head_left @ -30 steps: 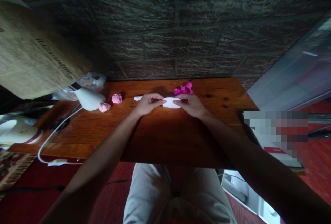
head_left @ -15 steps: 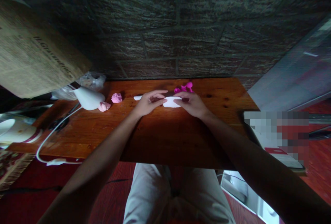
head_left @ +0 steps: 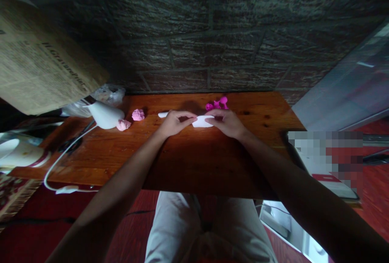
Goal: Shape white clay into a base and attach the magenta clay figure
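Observation:
Between my two hands is a flat white piece of modelling clay (head_left: 203,122), roughly oblong with rounded edges, held low over the wooden table. My left hand (head_left: 177,122) pinches its left end between thumb and fingertips. At the other end, my right hand (head_left: 225,122) grips it with the thumb on the near face and the fingers behind. A white rod-like tool (head_left: 163,114) pokes out beside my left hand, partly hidden by it. Just beyond my right hand lie several bright pink small shapes (head_left: 216,104), too small to name.
Two pink crumpled lumps (head_left: 138,114) sit on the wooden table (head_left: 194,161) at left, one against a white lamp (head_left: 106,115) with a brown paper shade (head_left: 51,60). Its white cord (head_left: 54,170) hangs over the front edge. A stone wall (head_left: 188,52) stands behind; a partly blurred-out object (head_left: 332,188) lies right.
The raised fingers of my left hand have come down and closed onto the left end of the white piece. My right hand keeps its hold almost unmoved.

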A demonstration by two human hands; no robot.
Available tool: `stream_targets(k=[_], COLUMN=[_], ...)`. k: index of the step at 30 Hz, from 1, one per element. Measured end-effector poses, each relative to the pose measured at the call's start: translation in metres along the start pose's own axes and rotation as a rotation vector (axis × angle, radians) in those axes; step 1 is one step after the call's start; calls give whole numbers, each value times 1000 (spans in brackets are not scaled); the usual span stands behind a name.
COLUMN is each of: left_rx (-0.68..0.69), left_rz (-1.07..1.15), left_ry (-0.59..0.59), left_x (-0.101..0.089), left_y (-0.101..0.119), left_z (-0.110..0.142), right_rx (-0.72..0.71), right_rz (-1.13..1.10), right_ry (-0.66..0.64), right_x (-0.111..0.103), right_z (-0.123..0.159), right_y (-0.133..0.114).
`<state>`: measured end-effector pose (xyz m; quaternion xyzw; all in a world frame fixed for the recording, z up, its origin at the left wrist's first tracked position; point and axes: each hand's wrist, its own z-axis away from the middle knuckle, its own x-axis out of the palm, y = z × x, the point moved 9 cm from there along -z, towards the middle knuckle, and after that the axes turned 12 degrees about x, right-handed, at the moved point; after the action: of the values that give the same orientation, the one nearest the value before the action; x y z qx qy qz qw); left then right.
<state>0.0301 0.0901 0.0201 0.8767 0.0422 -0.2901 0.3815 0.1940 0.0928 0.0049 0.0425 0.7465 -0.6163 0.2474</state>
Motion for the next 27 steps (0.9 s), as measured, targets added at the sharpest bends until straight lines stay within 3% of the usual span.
stream_targets(k=[8,19,27], left_rx=[-86,-121,-109], left_rz=[64,148,158], left_ry=[63,7,-2], left_x=[0,8,10], left_y=[-11,-8,-7], left_z=[1,-1,-1], right_rx=[10,-63,-78], right_rz=[-5,37,55], right_ry=[33,107,60], right_x=[-3,-6,3], right_z=[0,7,9], right_y=[2,-17,-20])
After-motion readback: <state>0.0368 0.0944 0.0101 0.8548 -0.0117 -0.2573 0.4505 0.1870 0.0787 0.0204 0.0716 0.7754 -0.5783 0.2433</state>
